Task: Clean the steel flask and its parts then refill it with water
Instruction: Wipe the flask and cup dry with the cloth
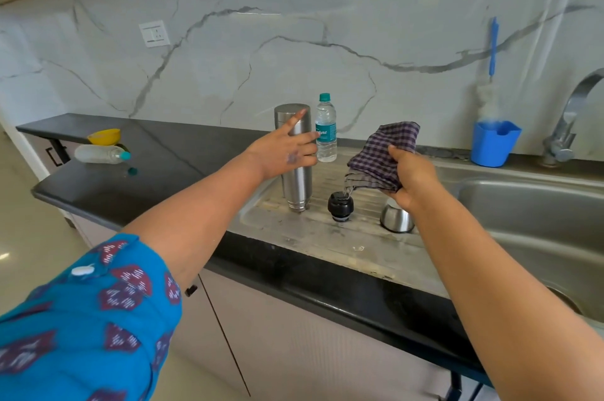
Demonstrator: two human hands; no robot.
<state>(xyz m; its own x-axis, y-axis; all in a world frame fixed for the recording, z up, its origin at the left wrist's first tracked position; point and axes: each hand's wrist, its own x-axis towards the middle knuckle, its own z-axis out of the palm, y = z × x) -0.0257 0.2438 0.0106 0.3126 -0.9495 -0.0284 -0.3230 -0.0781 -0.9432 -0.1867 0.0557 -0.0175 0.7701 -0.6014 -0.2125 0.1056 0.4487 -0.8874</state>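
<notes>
A: Fingers of the left hand spread straight across the steel flask; nothing is gripped. Flask stands upright on the sink's drainboard, closed end up.

B: Right hand?

A: Curled round a bunched checked cloth, held above the drainboard.

B: Flask parts?

A: Black stopper just right of the flask; steel cup beyond it, mouth down.

B: Containers?

A: Water bottle behind the flask, capped, roughly half full. Blue holder by the tap holds a bottle brush. Capped plastic bottle lies on the counter beside a yellow funnel; contents indiscernible.
</notes>
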